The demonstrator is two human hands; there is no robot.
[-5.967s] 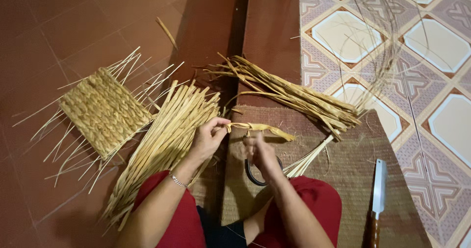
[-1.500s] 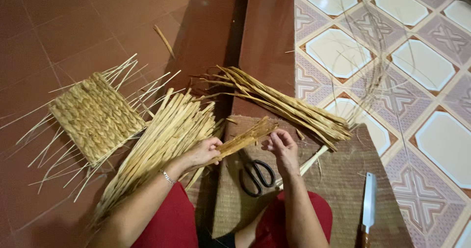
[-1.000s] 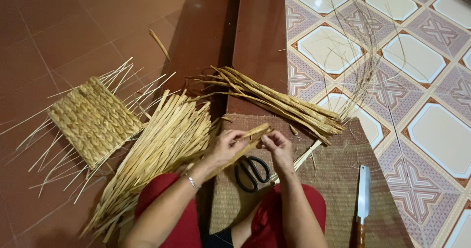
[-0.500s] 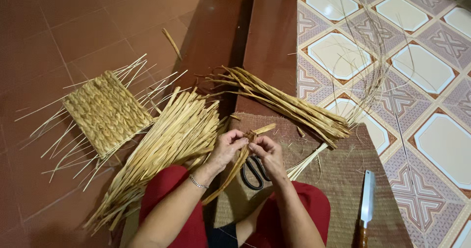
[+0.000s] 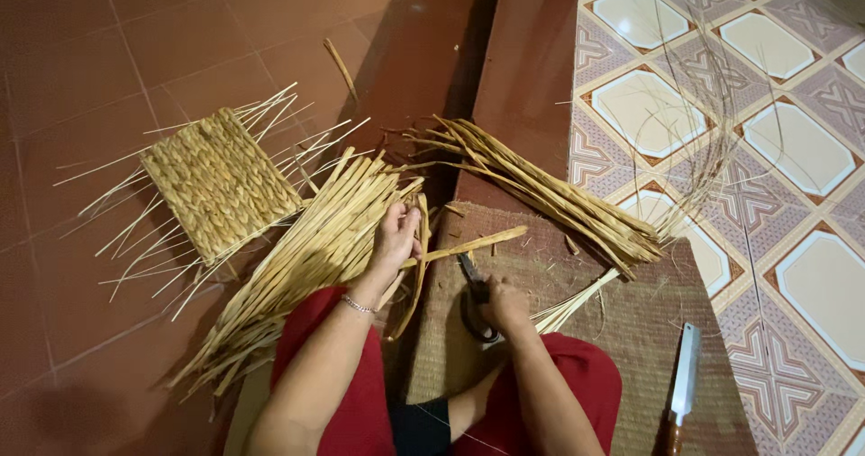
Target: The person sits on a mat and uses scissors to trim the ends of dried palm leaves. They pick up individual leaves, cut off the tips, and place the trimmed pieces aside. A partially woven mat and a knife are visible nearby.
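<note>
My left hand (image 5: 395, 237) grips a flat dried straw strand (image 5: 468, 243) that sticks out to the right over the mat, with its other end curving down beside my knee. My right hand (image 5: 505, 305) rests on the black scissors (image 5: 475, 296) lying on the brown woven mat (image 5: 622, 330), fingers closed around their handles. A thick bundle of straw strands (image 5: 311, 258) lies just left of my left hand. A small woven straw square (image 5: 219, 184) with loose ends lies further left on the red floor.
A second bundle of straw (image 5: 550, 199) lies across the mat's top edge, with thin wispy stalks (image 5: 712, 132) over the patterned tiles. A knife (image 5: 682, 388) lies on the mat at the lower right. My red-clothed knees (image 5: 577, 393) fill the bottom.
My right hand has let go of the strand and dropped onto the scissors. My left hand keeps hold of the strand, now held out level to the right.
</note>
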